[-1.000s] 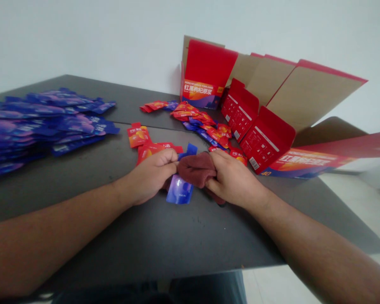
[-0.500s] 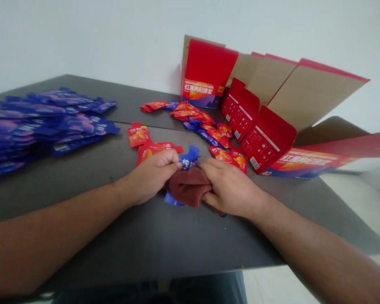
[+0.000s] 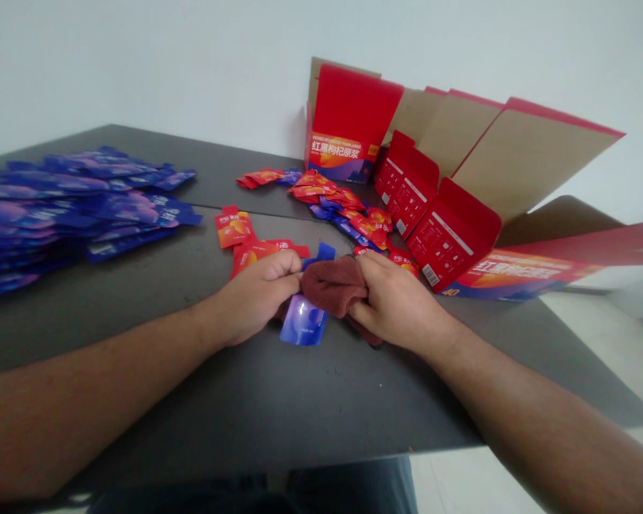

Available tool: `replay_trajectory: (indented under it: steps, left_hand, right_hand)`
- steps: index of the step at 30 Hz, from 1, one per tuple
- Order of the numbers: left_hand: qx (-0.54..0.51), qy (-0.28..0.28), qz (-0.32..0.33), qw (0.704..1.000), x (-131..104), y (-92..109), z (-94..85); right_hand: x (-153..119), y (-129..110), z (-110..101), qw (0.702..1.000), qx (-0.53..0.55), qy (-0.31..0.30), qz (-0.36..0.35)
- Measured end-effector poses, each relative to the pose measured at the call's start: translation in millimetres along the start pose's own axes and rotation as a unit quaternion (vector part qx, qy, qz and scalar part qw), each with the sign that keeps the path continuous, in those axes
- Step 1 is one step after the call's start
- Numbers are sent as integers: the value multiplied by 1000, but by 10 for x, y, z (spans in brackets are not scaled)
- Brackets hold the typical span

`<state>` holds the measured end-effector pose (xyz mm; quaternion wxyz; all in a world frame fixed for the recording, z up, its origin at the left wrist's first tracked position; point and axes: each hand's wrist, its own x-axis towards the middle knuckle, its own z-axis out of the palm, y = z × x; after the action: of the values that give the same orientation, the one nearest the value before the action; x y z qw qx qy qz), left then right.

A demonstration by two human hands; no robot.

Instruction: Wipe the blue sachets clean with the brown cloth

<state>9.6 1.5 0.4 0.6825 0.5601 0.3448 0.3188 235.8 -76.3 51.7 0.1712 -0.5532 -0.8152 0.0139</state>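
Between my hands is a blue pouch point(image 3: 303, 321), its lower part showing below a brown cloth point(image 3: 334, 284). My left hand point(image 3: 271, 293) is closed on the pouch's left edge, and a bit of dark cloth shows under its fingers. My right hand point(image 3: 394, 300) is closed on the brown cloth, which lies over the upper middle of the pouch. Just behind my left hand lie red pouches point(image 3: 234, 228) on the dark table point(image 3: 278, 414).
A big heap of blue pouches point(image 3: 75, 207) spreads at the left. Mixed red and blue pouches point(image 3: 326, 191) lie in the back middle. Open red cartons point(image 3: 453, 232) stand along the right, and a red carton point(image 3: 348, 121) stands at the back against the wall.
The brown cloth and my right hand have moved up the pouch, away from me. More of the pouch's lower part now shows. My left hand has barely moved.
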Motion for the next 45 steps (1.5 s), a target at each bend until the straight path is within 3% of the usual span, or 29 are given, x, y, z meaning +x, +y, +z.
replay_trajectory:
  steps: [4,9,13,18,23,28,32,37,42,45]
  left_hand:
    - [15,6,21,1000,0,13,8]
    - [3,-2,-3,1000,2,-3,-2]
    - [19,7,16,1000,3,1,-7]
    - [-6,-1,-3,1000,16,-26,-13]
    - [7,-5,18,1000,18,-48,-26]
    - [-1,-1,-2,1000,11,-21,-11]
    - [22,4,26,999,12,-25,-17]
    - [2,-4,13,1000,15,-31,-22]
    - [15,1,8,1000,11,-18,-13]
    - [1,-1,3,1000,17,-23,-14]
  right_hand:
    - [-6,-16,4,998,10,-39,-48]
    - [-7,5,2,1000,2,-4,-7]
    - [-10,0,14,997,17,-29,-63]
    - [5,21,23,1000,3,6,-1]
    - [4,4,20,998,13,-31,-47]
    - [12,26,19,1000,9,7,-1]
    - [2,10,14,997,24,-28,-62]
    - [13,22,21,1000,8,7,0]
    - [8,10,23,999,14,-30,-42]
    - [11,25,20,1000,9,-7,-11]
